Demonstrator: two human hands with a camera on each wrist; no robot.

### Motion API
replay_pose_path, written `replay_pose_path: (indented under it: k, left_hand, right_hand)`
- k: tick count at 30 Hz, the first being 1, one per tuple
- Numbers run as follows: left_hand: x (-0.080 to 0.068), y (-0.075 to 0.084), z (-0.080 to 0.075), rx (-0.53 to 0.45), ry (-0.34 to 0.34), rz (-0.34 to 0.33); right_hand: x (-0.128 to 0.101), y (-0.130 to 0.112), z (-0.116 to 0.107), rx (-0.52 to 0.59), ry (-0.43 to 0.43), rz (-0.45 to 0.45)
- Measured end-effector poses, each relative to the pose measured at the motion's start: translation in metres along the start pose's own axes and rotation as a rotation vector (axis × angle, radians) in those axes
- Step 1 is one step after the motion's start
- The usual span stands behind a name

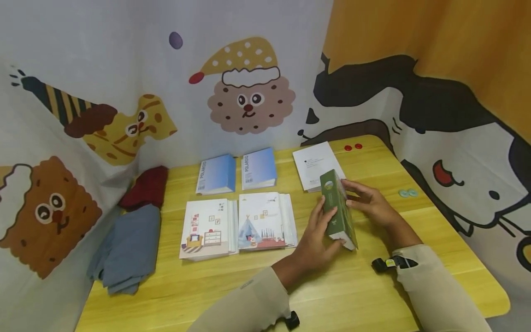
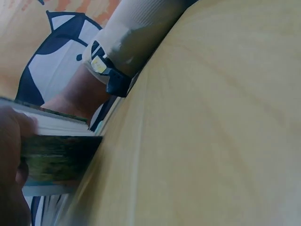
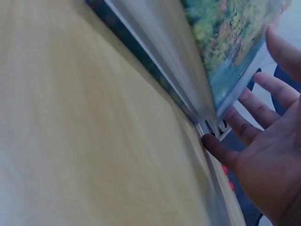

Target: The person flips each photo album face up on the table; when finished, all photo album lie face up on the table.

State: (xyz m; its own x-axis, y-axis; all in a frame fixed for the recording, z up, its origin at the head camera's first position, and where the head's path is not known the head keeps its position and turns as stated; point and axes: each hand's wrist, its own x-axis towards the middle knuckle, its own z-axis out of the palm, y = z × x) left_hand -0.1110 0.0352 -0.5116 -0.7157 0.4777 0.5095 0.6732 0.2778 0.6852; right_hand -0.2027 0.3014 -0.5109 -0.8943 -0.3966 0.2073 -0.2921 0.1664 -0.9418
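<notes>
A thick green book (image 1: 337,210) stands on its edge over the right half of the table, spine facing my left side. My left hand (image 1: 313,237) grips it, with fingers across the spine and the thumb by its lower end. Extended fingers of my right hand (image 1: 371,205) touch the opposite side near the upper end. In the right wrist view the right hand (image 3: 268,155) lies along the edge of a painted garden-like cover (image 3: 230,42), pages slightly fanned. The left wrist view shows the left hand (image 2: 11,160) holding the book beside its white pages (image 2: 59,123).
Two blue Polaroid albums (image 1: 216,173) lie at the back. Two illustrated white books (image 1: 205,228) lie before them. A white booklet (image 1: 317,161) is behind the green book. Red buttons (image 1: 348,148) and pale green buttons (image 1: 404,193) sit right; folded blue-grey cloth (image 1: 130,246) and dark red cloth (image 1: 147,189) left.
</notes>
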Motion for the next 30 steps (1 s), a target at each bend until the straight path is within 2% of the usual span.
replay_pose_path:
  k: [4,7,14,21,24,27,30]
  left_hand:
    - [-0.002,0.0,-0.005,0.031,-0.017,-0.108]
    - [-0.003,0.0,-0.007,0.035,-0.034,-0.187]
    - [-0.006,0.002,-0.006,0.042,-0.047,-0.302]
    - [-0.011,0.003,-0.01,0.05,-0.104,-0.367]
    - [-0.013,0.005,-0.01,0.052,-0.129,-0.387]
    - [-0.016,0.005,-0.011,0.103,-0.193,-0.403]
    - [-0.02,0.004,-0.012,0.201,-0.267,-0.394]
  right_hand:
    - [0.001,-0.002,0.002,-0.074,0.008,0.049]
    - [0.002,-0.002,0.002,-0.081,-0.006,0.07]
    - [0.003,0.006,0.002,-0.134,-0.046,0.039]
    - [0.002,0.008,0.003,-0.286,-0.057,0.094]
    - [0.0,0.007,0.002,-0.312,-0.06,0.112]
    - [0.001,0.008,0.002,-0.311,-0.064,0.126]
    - [0.0,0.01,0.003,-0.331,-0.076,0.125]
